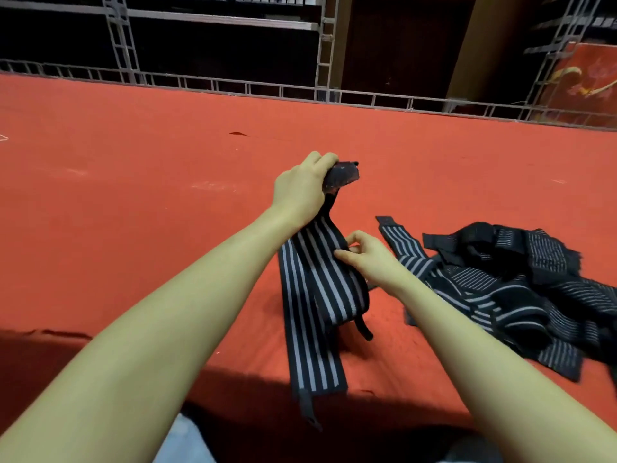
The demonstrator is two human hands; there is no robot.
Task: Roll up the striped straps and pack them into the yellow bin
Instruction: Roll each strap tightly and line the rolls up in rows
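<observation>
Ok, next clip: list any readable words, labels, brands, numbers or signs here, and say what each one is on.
No readable text in this frame.
Striped strap held by the left hand and right hand: stripes only, no label visible.
Pile of straps: no tags or print legible.
Red panel at the far right: yellowish and pink decoration, not readable as text.
Red table cover: plain.

Two bare forearms, no sleeves, no rings or watch on either hand (pale blue trousers below).
</observation>
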